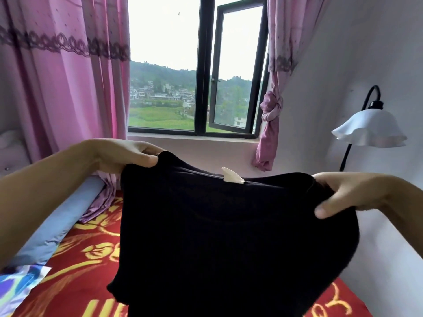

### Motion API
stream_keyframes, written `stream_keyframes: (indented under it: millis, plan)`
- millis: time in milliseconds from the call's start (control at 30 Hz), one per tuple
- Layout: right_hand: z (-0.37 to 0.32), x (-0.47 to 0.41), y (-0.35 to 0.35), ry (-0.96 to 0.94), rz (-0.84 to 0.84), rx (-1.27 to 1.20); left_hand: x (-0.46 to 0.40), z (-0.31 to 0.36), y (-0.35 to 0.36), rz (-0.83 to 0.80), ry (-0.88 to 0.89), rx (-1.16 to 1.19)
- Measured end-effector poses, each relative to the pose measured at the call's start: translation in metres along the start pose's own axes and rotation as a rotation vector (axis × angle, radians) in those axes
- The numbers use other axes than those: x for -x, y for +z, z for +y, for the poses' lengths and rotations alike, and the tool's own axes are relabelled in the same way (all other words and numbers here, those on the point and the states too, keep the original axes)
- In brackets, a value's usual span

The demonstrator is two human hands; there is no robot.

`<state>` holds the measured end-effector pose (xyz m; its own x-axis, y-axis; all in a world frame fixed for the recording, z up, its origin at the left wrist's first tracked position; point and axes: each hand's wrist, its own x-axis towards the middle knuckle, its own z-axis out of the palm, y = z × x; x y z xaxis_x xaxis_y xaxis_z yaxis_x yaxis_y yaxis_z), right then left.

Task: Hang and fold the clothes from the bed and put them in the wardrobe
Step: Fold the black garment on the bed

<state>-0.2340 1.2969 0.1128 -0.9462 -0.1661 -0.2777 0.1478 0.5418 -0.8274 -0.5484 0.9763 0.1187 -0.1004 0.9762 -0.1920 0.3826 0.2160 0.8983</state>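
Observation:
A black shirt (229, 236) hangs spread out in front of me, above the bed (87, 252) with its red and gold cover. A small white label (231, 175) sticks up at the shirt's collar. My left hand (128, 156) pinches the shirt's upper left shoulder between thumb and fingers. My right hand (343, 195) grips the upper right shoulder, thumb in front. The shirt's lower part runs out of the frame at the bottom.
A blue bolster (57, 225) lies along the bed's left side, with a patterned cloth (18, 287) at the lower left. Pink curtains (61, 88) flank the window (196, 65). A lamp with a white shade (369, 129) stands by the right wall.

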Motion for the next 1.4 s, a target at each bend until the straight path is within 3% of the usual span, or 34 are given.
stream_keyframes:
  millis: [33,100,233,300,400,533,633,733,800,833,900,933,967,1000,1100,1267,1400]
  plan:
    - [0.000,0.000,-0.002,0.017,-0.018,0.032,0.001,0.000,-0.004,-0.059,-0.027,0.001]
    - [0.003,-0.007,-0.002,0.025,0.144,0.036,-0.001,-0.002,-0.009,-0.063,-0.092,-0.052]
    - [0.022,-0.037,-0.001,-0.011,0.678,-0.046,-0.016,-0.014,-0.004,0.343,-0.175,-0.030]
    - [0.028,-0.062,-0.002,0.071,0.884,0.118,-0.032,-0.012,0.011,0.514,-0.183,0.010]
    - [0.009,-0.099,0.003,0.269,1.026,0.454,-0.066,0.000,0.044,0.686,-0.233,0.045]
    - [-0.041,-0.135,0.037,0.077,0.975,0.382,-0.106,0.029,0.094,0.600,-0.115,0.443]
    - [-0.061,-0.137,0.062,-0.081,0.742,0.290,-0.109,0.048,0.103,0.581,0.010,0.600]
    - [-0.063,-0.119,0.062,-0.045,0.566,0.417,-0.095,0.055,0.099,0.513,0.069,0.743]
    - [-0.061,-0.109,0.055,-0.024,0.584,0.455,-0.089,0.057,0.096,0.523,0.113,0.568]
    - [-0.061,-0.106,0.051,-0.041,0.609,0.406,-0.089,0.054,0.092,0.600,0.148,0.279]
    - [-0.061,-0.101,0.044,-0.096,0.635,0.306,-0.087,0.051,0.083,0.812,0.215,-0.571]
    - [-0.062,-0.099,0.042,-0.112,0.622,0.304,-0.088,0.051,0.080,0.838,0.268,-0.908]
    - [-0.062,-0.098,0.041,-0.126,0.597,0.324,-0.089,0.051,0.078,0.775,0.294,-1.101]
    - [-0.064,-0.097,0.041,-0.146,0.572,0.347,-0.089,0.053,0.077,0.679,0.305,-1.127]
    - [-0.063,-0.092,0.041,-0.198,0.562,0.393,-0.088,0.059,0.072,0.516,0.301,-0.662]
    - [-0.032,-0.097,0.042,-0.097,0.811,0.495,-0.099,0.068,0.069,0.597,0.344,-0.585]
    - [0.003,-0.103,0.043,0.058,0.713,0.221,-0.103,0.083,0.062,0.653,0.340,-0.508]
